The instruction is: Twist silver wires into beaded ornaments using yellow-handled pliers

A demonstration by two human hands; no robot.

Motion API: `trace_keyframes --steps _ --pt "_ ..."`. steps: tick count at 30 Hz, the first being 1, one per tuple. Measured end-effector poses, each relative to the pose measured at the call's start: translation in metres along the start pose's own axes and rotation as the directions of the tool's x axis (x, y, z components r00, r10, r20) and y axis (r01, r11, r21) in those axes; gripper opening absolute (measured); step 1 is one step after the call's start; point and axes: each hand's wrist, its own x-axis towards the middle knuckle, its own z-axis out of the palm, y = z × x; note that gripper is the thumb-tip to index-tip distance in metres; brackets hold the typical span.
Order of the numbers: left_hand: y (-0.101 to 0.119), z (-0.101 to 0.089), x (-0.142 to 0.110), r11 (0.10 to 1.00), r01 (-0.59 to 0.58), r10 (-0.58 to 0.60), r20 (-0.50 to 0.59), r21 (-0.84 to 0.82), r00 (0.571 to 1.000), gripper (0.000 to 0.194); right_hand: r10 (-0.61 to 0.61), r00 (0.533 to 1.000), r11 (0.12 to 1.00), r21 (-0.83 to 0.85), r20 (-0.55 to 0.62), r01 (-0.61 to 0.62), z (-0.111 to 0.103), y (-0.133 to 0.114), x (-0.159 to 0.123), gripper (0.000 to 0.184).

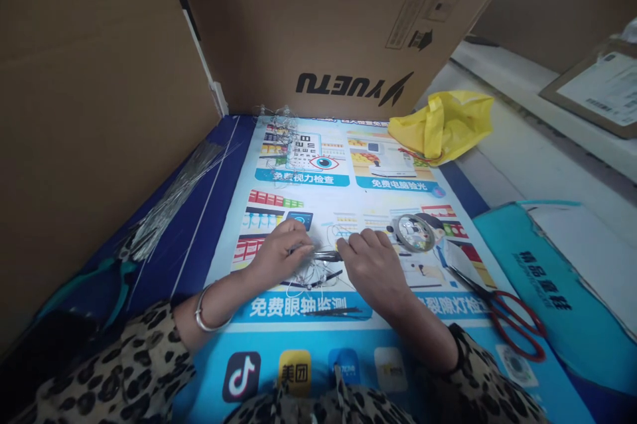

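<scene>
My left hand (pixel 284 253) is closed, thumb and fingers pinched together over the printed mat (pixel 318 205). What it pinches is too small to name. Just to its right, my right hand (pixel 374 270) is closed in a fist around the end of a slim dark metal piece (pixel 327 256), which spans the gap between the hands. Whether this is a tool tip or a part, I cannot tell. A thin wire loop (pixel 334 230) rises beside the right fingers. Below the left hand lies a tangle of silvery wire pieces (pixel 314 276), and several thin dark strips (pixel 336 312) rest nearer me.
Red-handled scissors (pixel 517 324) and a round clear roll (pixel 414 233) lie on the right. A bundle of straight wires (pixel 172 205) and teal-handled pliers (pixel 122 288) are left. Cardboard walls (pixel 318 26) enclose the back. A yellow bag (pixel 442 125) and turquoise box (pixel 537 291) stand right.
</scene>
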Motion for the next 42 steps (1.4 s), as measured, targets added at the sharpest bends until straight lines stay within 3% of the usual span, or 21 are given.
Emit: trace_keyframes --steps 9,34,42 --pt "-0.005 -0.003 0.002 0.999 -0.046 0.047 0.08 -0.016 0.996 0.013 0.005 0.999 1.0 -0.015 0.053 -0.005 -0.006 0.0 0.005 0.007" --pt "-0.004 -0.005 0.005 0.992 0.104 -0.096 0.105 -0.076 0.99 0.017 0.036 0.995 0.999 0.01 0.092 -0.037 -0.008 -0.005 0.013 0.004" --pt "-0.002 -0.005 0.006 0.993 0.099 -0.091 0.121 -0.061 0.988 0.018 0.032 0.996 0.999 0.013 0.077 -0.033 -0.003 -0.007 0.013 0.004"
